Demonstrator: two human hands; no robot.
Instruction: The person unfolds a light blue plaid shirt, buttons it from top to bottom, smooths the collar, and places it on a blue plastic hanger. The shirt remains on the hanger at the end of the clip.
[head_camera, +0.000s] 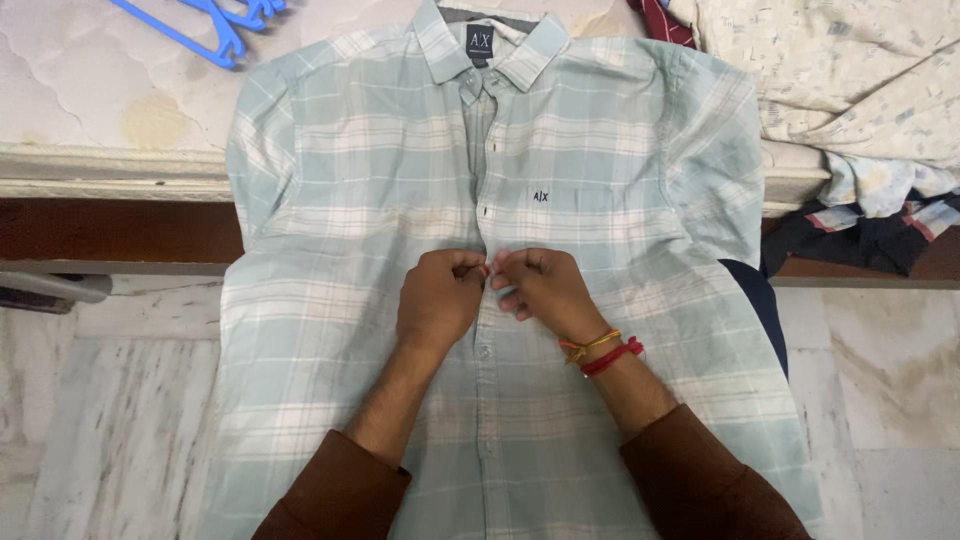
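In the head view, the pale green plaid shirt (380, 200) is lying front up, its collar on the mattress (90, 90) and its hem hanging over the edge toward the person. The left hand (440, 298) and right hand (538, 288) are meeting at the shirt's placket, below the chest pocket, each pinching the fabric with curled fingers. The small button could be slipping from the fingertips, or the placket edges misaligning, since loose cloth is sagging below the mattress. Both wrists are angling inward, forearms converging from the brown sleeves (690, 480).

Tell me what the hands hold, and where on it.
Both hands, left and right, pinch the pale checked shirt at its front button strip, mid-chest.
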